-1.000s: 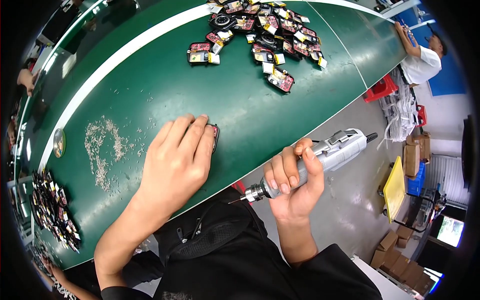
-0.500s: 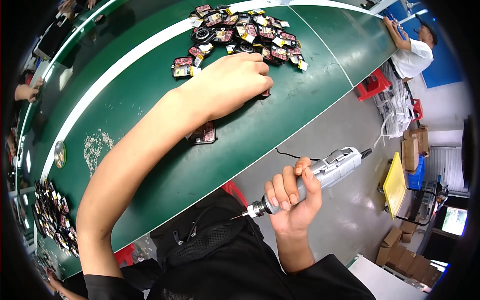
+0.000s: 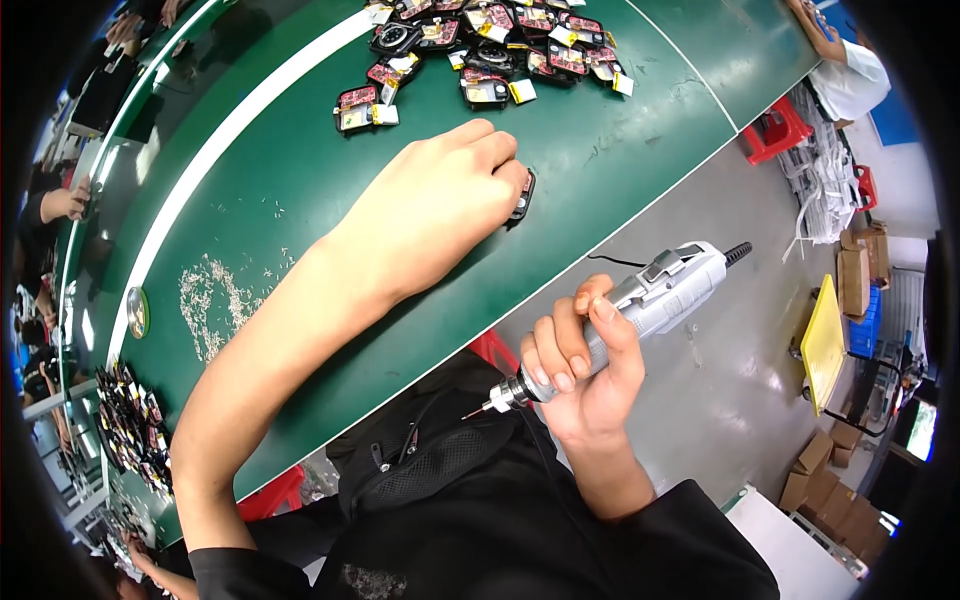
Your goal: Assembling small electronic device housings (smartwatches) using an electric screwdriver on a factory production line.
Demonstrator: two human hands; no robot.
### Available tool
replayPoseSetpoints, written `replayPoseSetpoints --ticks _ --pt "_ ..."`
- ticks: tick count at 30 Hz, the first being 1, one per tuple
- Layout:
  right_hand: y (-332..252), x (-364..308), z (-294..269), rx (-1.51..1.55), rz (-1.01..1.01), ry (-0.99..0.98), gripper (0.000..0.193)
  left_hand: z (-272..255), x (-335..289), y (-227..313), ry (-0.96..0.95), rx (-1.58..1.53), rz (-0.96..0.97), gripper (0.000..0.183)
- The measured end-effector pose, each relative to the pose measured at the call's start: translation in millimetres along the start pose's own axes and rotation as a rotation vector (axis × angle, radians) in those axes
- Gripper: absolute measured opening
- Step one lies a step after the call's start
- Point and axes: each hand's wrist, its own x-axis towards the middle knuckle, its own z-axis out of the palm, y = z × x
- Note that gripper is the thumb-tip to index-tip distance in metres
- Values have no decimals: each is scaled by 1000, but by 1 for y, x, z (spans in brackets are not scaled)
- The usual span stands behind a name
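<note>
My left hand [image 3: 445, 185] reaches across the green table, its fingers curled over the edge of a small black electronic case [image 3: 522, 200]. Most of that case is hidden behind the fingers. Away from the table edge, my right hand [image 3: 590, 375] is wrapped round a grey electric screwdriver [image 3: 655, 300], its thin bit pointing down to the left. Beyond my left hand lies a heap of similar opened black cases [image 3: 490, 90] with pink-red circuit boards and silver batteries with yellow tape. One opened case [image 3: 357, 110] lies at the heap's left side.
Tiny loose screws [image 3: 212, 300] are scattered left of my forearm, near a small round dish [image 3: 138, 312]. Another heap of black cases [image 3: 132, 430] lies at the far left. A red stool [image 3: 775, 130] and a yellow trolley [image 3: 822, 345] stand on the right. Co-workers are around the table.
My left hand has drawn back from the heap toward the table's near edge, with the case at its fingers. The case near my forearm is no longer visible. My right hand keeps the screwdriver.
</note>
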Motion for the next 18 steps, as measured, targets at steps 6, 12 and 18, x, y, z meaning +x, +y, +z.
replayPoseSetpoints --ticks 6,12,18 --pt "19 3 -1 3 25 49 7 1 -30 46 4 161 19 27" --pt "23 1 -6 -58 36 62 8 9 -50 64 90 239 60 30" --pt "0 8 -6 -91 54 -120 9 7 -53 70 46 185 -15 34"
